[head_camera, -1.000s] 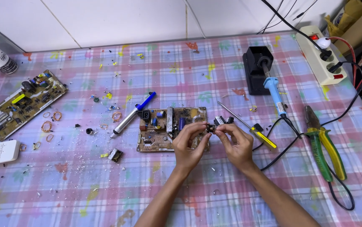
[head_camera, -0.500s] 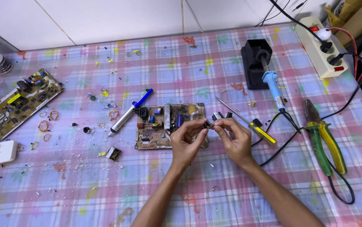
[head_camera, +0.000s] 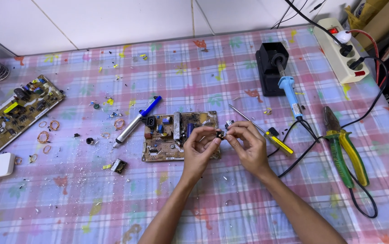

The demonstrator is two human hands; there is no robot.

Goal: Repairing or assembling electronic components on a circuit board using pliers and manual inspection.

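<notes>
Both hands pinch one small black component [head_camera: 220,134]: left hand [head_camera: 200,148] and right hand [head_camera: 248,145] closed on it. Circuit board [head_camera: 165,138] just beyond left. Best keep grip fingertip-light, steady.

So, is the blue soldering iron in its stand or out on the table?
In the stand. The soldering iron has its tip inside the black stand, handle slanting down toward the table.
</notes>
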